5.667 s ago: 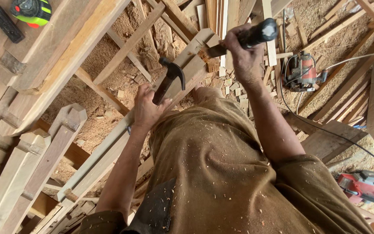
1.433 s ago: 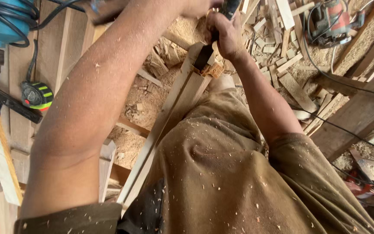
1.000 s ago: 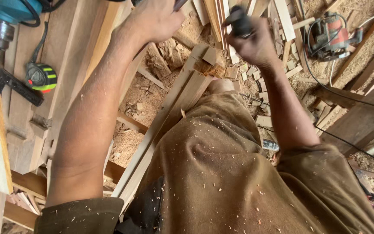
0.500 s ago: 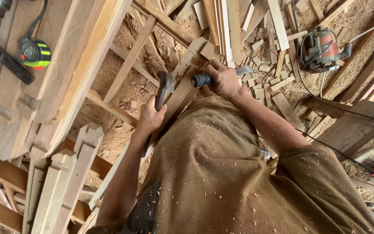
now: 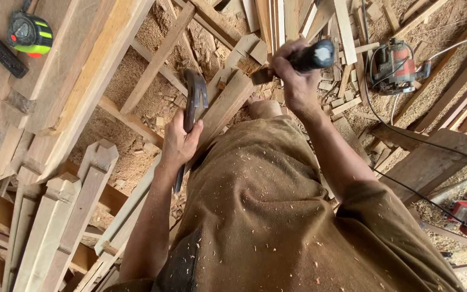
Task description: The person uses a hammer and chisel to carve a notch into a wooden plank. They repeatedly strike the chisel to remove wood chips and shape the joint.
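Head view. We see the left hand (image 5: 182,141) wrapped tight around the handle of a claw hammer (image 5: 193,105), its dark head raised just above the fist. The right hand (image 5: 294,75) is closed around the black handle of a chisel (image 5: 304,58), whose blade end meets the notched top of a pale wooden post (image 5: 228,105). The post runs slantwise between the two hands and down past the left forearm, under the person's sawdust-flecked brown apron.

We note no containers or packages. Far left of the left hand, a green-and-black tape measure (image 5: 29,35) lies on a wide plank (image 5: 77,70), just beside a black square. Right of the right hand, a red router (image 5: 393,66) sits among offcuts, its cable trailing. Below the left hand stand several shaped balusters (image 5: 77,211).
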A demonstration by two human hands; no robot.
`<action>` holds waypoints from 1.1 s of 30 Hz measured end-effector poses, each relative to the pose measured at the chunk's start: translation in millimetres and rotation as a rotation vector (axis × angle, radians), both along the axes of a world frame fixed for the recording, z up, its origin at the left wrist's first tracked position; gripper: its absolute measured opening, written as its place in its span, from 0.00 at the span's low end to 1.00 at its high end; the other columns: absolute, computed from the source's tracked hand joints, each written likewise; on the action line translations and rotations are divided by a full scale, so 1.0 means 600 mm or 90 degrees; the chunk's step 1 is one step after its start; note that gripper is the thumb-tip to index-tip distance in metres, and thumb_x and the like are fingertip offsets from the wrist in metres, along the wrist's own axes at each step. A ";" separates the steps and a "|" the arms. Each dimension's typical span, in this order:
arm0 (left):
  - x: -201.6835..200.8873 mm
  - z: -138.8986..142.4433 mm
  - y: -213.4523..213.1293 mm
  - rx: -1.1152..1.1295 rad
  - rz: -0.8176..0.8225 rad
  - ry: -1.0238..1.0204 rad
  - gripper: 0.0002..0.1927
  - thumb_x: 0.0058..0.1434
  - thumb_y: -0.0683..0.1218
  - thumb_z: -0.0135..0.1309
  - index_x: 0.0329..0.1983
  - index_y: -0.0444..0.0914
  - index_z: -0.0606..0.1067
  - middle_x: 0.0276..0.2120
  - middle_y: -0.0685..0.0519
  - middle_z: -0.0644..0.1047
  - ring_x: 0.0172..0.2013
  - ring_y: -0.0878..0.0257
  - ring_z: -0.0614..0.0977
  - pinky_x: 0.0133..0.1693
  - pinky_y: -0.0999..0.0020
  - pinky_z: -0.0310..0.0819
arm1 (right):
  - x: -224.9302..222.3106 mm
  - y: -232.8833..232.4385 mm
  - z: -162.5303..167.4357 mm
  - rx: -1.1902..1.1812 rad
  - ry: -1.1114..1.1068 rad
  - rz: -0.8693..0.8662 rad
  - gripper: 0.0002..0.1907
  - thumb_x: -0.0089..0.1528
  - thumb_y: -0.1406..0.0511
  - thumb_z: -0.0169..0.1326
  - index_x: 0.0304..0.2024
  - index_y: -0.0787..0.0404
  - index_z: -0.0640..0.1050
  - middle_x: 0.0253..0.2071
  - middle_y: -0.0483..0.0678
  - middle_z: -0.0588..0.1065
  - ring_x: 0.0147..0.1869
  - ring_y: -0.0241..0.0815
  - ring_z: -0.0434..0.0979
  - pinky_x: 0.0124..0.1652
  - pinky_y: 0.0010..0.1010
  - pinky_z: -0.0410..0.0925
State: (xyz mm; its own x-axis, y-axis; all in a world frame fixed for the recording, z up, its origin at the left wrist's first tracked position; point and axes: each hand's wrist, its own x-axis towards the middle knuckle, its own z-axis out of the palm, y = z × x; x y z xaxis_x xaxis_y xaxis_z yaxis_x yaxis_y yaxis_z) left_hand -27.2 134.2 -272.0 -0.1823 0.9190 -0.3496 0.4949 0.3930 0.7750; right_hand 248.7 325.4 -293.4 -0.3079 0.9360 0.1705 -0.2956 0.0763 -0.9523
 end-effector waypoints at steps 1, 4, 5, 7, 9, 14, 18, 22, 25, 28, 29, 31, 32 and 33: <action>0.001 0.012 0.006 0.041 -0.019 0.016 0.12 0.72 0.47 0.53 0.47 0.33 0.67 0.23 0.56 0.69 0.18 0.68 0.71 0.18 0.69 0.70 | -0.013 0.004 -0.004 0.023 -0.004 0.012 0.05 0.70 0.66 0.56 0.46 0.57 0.73 0.37 0.45 0.73 0.35 0.35 0.73 0.37 0.30 0.76; 0.004 0.052 0.015 0.104 -0.053 0.045 0.14 0.73 0.47 0.53 0.50 0.33 0.67 0.23 0.54 0.68 0.19 0.68 0.71 0.18 0.69 0.69 | -0.041 0.011 -0.028 0.055 0.015 0.024 0.05 0.66 0.67 0.57 0.41 0.58 0.73 0.33 0.45 0.72 0.31 0.35 0.73 0.31 0.28 0.74; 0.004 0.065 0.016 0.092 -0.054 0.040 0.13 0.73 0.47 0.53 0.49 0.34 0.67 0.22 0.55 0.69 0.19 0.69 0.73 0.19 0.69 0.70 | -0.046 0.013 -0.037 0.064 0.028 0.022 0.05 0.65 0.68 0.58 0.39 0.58 0.73 0.31 0.45 0.72 0.30 0.36 0.74 0.30 0.28 0.74; 0.008 0.089 0.018 0.084 -0.059 0.043 0.12 0.73 0.48 0.53 0.48 0.35 0.68 0.22 0.56 0.70 0.19 0.69 0.74 0.19 0.70 0.72 | -0.045 0.016 -0.053 0.086 -0.008 0.063 0.05 0.65 0.66 0.57 0.36 0.58 0.74 0.30 0.46 0.73 0.29 0.35 0.74 0.30 0.27 0.76; 0.012 0.112 0.017 0.082 -0.067 0.059 0.12 0.73 0.48 0.54 0.48 0.36 0.68 0.22 0.55 0.69 0.18 0.68 0.74 0.18 0.70 0.72 | -0.040 0.017 -0.065 0.097 -0.016 0.105 0.05 0.64 0.65 0.57 0.34 0.59 0.75 0.29 0.47 0.74 0.28 0.34 0.74 0.28 0.27 0.76; 0.018 0.158 0.016 0.144 -0.115 0.023 0.11 0.76 0.49 0.51 0.49 0.36 0.67 0.24 0.58 0.71 0.21 0.71 0.75 0.22 0.70 0.74 | -0.037 0.020 -0.086 0.080 0.005 0.171 0.06 0.64 0.66 0.56 0.33 0.59 0.74 0.28 0.48 0.74 0.26 0.35 0.75 0.25 0.27 0.76; 0.033 0.188 0.029 0.154 -0.140 0.022 0.11 0.77 0.50 0.49 0.48 0.37 0.67 0.22 0.58 0.69 0.19 0.70 0.70 0.19 0.70 0.69 | -0.051 0.018 -0.096 0.135 -0.131 0.133 0.07 0.64 0.65 0.56 0.35 0.59 0.72 0.27 0.47 0.70 0.28 0.33 0.71 0.28 0.27 0.73; 0.056 0.253 0.041 0.209 -0.148 0.098 0.11 0.78 0.50 0.49 0.46 0.38 0.67 0.22 0.59 0.68 0.17 0.72 0.69 0.16 0.73 0.68 | -0.066 0.008 -0.098 0.056 0.240 0.356 0.07 0.67 0.64 0.54 0.37 0.61 0.74 0.27 0.48 0.74 0.28 0.33 0.77 0.28 0.26 0.75; 0.070 0.319 0.045 0.325 -0.163 0.166 0.09 0.79 0.48 0.48 0.48 0.37 0.66 0.24 0.58 0.68 0.19 0.72 0.70 0.18 0.75 0.68 | -0.069 -0.004 -0.095 0.122 0.037 0.287 0.07 0.67 0.63 0.55 0.38 0.60 0.74 0.28 0.48 0.75 0.29 0.34 0.77 0.29 0.27 0.75; 0.091 0.338 0.064 0.420 -0.175 0.257 0.08 0.76 0.46 0.50 0.43 0.40 0.66 0.22 0.57 0.69 0.19 0.71 0.70 0.18 0.73 0.69 | -0.071 -0.017 -0.088 0.149 -0.010 0.272 0.08 0.67 0.62 0.55 0.39 0.60 0.75 0.29 0.48 0.75 0.31 0.35 0.77 0.30 0.27 0.74; 0.097 0.327 0.075 0.365 -0.192 0.274 0.09 0.73 0.46 0.52 0.38 0.42 0.66 0.20 0.57 0.69 0.17 0.70 0.70 0.16 0.71 0.66 | -0.073 -0.019 -0.086 0.152 -0.024 0.260 0.08 0.67 0.62 0.55 0.40 0.60 0.75 0.29 0.48 0.75 0.31 0.35 0.77 0.30 0.28 0.74; 0.102 0.287 0.093 0.263 -0.243 0.327 0.07 0.72 0.43 0.51 0.39 0.40 0.67 0.20 0.55 0.70 0.16 0.69 0.70 0.14 0.71 0.65 | -0.080 -0.022 -0.083 0.160 -0.050 0.239 0.09 0.67 0.61 0.56 0.41 0.60 0.75 0.30 0.48 0.75 0.32 0.36 0.77 0.31 0.28 0.74; 0.097 0.260 0.103 0.220 -0.274 0.374 0.04 0.74 0.41 0.49 0.45 0.36 0.68 0.22 0.54 0.71 0.16 0.69 0.70 0.14 0.72 0.66 | -0.083 -0.022 -0.083 0.162 -0.068 0.231 0.09 0.67 0.60 0.56 0.41 0.60 0.75 0.30 0.48 0.75 0.32 0.36 0.77 0.31 0.29 0.74; 0.085 0.234 0.107 0.182 -0.307 0.426 0.04 0.76 0.39 0.48 0.51 0.32 0.69 0.24 0.53 0.72 0.16 0.70 0.70 0.14 0.73 0.67 | -0.087 -0.017 -0.083 0.164 -0.077 0.223 0.10 0.67 0.60 0.56 0.41 0.60 0.76 0.31 0.48 0.75 0.32 0.36 0.77 0.31 0.29 0.74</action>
